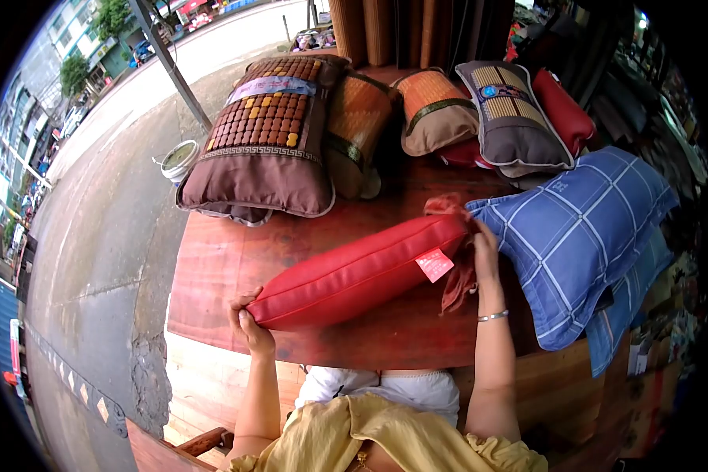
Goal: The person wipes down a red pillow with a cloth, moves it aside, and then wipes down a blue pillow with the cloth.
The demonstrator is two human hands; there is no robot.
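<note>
A red pillow point(362, 271) with a smooth, leather-like cover is held between my two hands above the table, its right end higher than its left. My left hand point(253, 326) grips the lower left corner, fingers wrapped over the edge. At the other end, my right hand point(484, 245) is closed by the upper right corner; its fingertips are partly hidden. A crumpled red cloth point(458, 285) hangs by that hand, and whether the fingers pinch it too I cannot tell. A pale label point(434, 265) sticks out from the pillow's side seam.
The reddish wooden table point(220, 271) carries a brown beaded pillow point(263, 130), an orange woven pillow point(362, 118), a tan-and-orange pillow point(436, 110), a grey pillow point(515, 114) and a blue checked pillow point(582, 228). A white bucket point(179, 161) stands on the pavement at left.
</note>
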